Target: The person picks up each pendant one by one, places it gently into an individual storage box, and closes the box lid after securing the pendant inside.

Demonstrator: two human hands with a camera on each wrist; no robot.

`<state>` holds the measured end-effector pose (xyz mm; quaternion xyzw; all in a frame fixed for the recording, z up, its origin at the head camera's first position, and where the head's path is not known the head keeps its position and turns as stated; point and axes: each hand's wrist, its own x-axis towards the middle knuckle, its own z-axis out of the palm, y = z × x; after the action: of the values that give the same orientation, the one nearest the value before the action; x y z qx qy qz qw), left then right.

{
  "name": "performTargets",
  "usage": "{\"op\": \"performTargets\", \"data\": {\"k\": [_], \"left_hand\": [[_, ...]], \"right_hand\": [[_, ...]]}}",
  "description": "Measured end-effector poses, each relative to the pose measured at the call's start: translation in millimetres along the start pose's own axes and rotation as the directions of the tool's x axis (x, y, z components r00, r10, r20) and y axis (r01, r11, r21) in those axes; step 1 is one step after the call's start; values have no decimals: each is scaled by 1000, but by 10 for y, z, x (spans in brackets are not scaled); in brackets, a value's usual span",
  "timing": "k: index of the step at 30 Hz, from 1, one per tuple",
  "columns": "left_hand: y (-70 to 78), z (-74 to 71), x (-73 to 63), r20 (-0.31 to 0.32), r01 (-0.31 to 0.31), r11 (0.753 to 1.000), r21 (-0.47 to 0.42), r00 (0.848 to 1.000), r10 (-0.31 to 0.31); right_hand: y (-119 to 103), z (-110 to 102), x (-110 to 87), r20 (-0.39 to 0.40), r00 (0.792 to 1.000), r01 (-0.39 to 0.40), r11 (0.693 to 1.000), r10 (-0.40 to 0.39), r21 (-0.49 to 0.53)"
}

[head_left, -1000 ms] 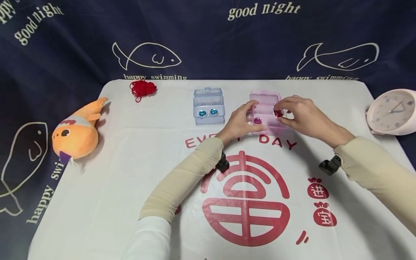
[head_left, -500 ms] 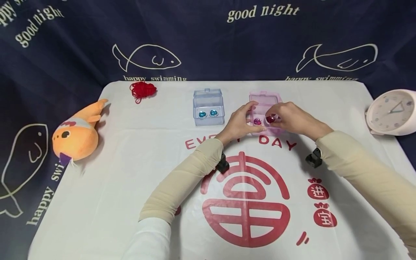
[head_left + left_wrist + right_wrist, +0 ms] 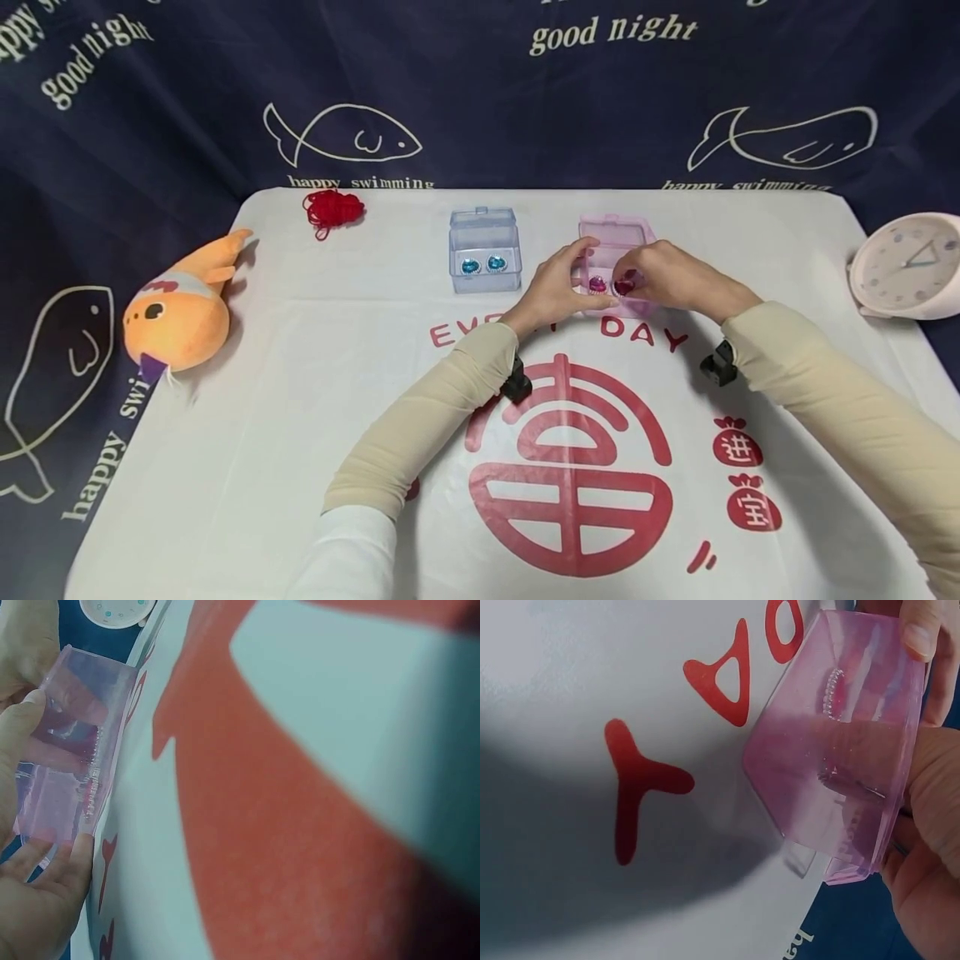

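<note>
My left hand (image 3: pixel 557 285) grips the clear pink plastic box (image 3: pixel 615 230) at its left side, thumb at the front rim; the box's hinged lid stands up at the back. Through the box wall in the right wrist view, a gem's beaded rim (image 3: pixel 831 694) shows. My right hand (image 3: pixel 671 275) reaches into the box from the right. Its fingers pinch a dark red gem (image 3: pixel 624 286) low inside, partly covered by the fingertips. Beside it on the left lies a magenta gem (image 3: pixel 597 284) with a beaded silver rim.
Left of the pink box, an open clear blue box (image 3: pixel 484 284) holds two blue gems (image 3: pixel 497 263). Red yarn (image 3: pixel 333 210) lies at the back left. An orange plush toy (image 3: pixel 176 325) is at the left edge, and a round pale clock (image 3: pixel 907 265) at the right.
My right hand has moved left and down into the pink box with the dark red gem, beside the magenta one. My left hand keeps its grip on the box.
</note>
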<state>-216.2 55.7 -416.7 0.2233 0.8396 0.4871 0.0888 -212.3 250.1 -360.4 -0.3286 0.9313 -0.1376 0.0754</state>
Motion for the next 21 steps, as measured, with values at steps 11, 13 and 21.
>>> {"op": "performTargets", "data": {"k": [11, 13, 21], "left_hand": [[7, 9, -13, 6, -6, 1000, 9, 1000, 6], [10, 14, -14, 14, -3, 1000, 0, 1000, 3], [13, 8, -13, 8, -6, 1000, -11, 1000, 7]], "right_hand": [[-21, 30, -41, -60, 998, -17, 1000, 16, -14], [-18, 22, -71, -126, 992, -16, 1000, 14, -14], [65, -130, -119, -488, 855, -122, 982, 178, 144]]}}
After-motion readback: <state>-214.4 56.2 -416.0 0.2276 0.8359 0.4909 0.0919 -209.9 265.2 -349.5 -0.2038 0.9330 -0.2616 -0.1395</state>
